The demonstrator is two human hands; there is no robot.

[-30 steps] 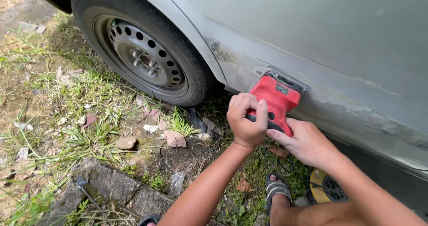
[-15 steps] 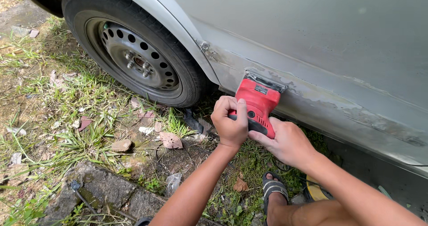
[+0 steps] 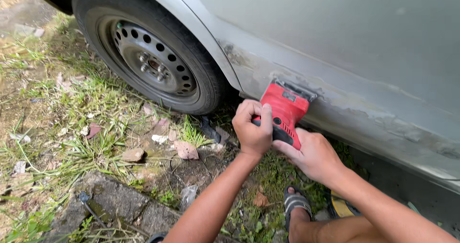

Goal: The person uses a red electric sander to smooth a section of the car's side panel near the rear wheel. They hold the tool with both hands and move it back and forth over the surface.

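A red hand-held power sander (image 3: 283,109) presses its pad against the lower sill of a grey car body (image 3: 364,75), just behind the wheel arch. My left hand (image 3: 252,129) is closed around the sander's black grip from the left. Lower down and to the right, my right hand (image 3: 314,154) holds the tool's rear end. Around the pad, the sill paint is scuffed and patchy, with pale sanded streaks running off to the right.
A black tyre on a grey steel wheel (image 3: 152,61) stands at the left. The ground is grass, dirt, stones and a concrete slab (image 3: 120,202). My sandalled foot (image 3: 294,207) rests below my hands, beside a yellow and black round object (image 3: 341,207).
The sander and both hands have shifted slightly left along the sill toward the wheel arch. The grip of both hands is unchanged.
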